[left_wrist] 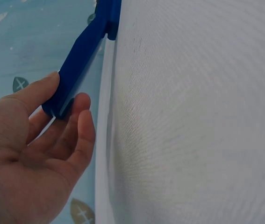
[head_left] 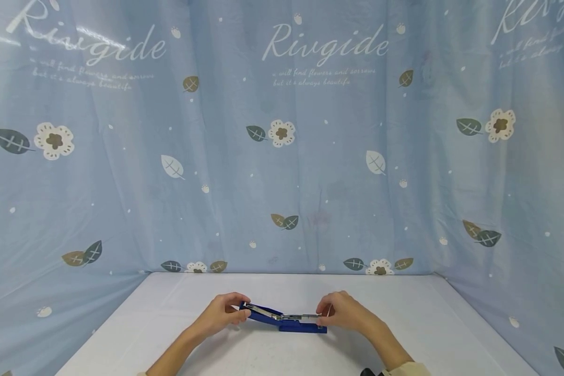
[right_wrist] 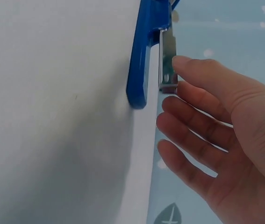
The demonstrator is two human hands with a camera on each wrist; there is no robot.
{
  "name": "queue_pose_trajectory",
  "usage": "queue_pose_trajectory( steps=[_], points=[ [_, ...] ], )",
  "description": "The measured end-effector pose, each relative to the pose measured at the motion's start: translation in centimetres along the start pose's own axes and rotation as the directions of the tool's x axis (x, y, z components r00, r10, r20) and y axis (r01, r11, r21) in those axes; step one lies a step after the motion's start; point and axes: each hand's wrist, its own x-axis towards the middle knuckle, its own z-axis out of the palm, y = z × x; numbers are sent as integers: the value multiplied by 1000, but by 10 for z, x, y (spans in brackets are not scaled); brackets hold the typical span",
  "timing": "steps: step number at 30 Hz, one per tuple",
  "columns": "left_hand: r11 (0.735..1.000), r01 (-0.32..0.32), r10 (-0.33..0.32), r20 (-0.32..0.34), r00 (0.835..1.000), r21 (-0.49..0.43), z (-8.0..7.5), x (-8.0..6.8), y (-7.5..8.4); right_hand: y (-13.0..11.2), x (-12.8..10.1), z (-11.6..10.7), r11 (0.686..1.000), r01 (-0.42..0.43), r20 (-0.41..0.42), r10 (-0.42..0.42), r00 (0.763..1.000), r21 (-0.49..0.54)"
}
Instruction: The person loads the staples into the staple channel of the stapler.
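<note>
A blue stapler (head_left: 303,328) is swung wide open on the white table, its base flat and its top arm (head_left: 258,315) tilted up to the left. My left hand (head_left: 221,315) pinches the end of that arm; in the left wrist view the thumb lies on the blue cover (left_wrist: 78,60) and fingers curl behind. At the other end, my right hand (head_left: 347,312) pinches the metal staple magazine (right_wrist: 168,60) between thumb and index finger, above the base. The remaining right fingers are loosely bent. Whether staples lie inside is too small to tell.
The white table (head_left: 263,355) reaches back to a light blue curtain (head_left: 282,172) printed with leaves, flowers and lettering, which hangs at the back and both sides. A small black object (head_left: 367,372) shows at the bottom edge by the right sleeve (head_left: 409,369).
</note>
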Motion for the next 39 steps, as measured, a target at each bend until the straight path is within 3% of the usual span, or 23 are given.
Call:
queue_pose_trajectory(
  steps=[12,39],
  points=[
    [1000,-12,12,4,1000,11,0,-1,1,12,-11,-1,1000,-1,17,1,1000,19],
    [999,-22,22,10,1000,23,-1,0,0,20,-12,5,994,-84,35,82,996,65]
  ],
)
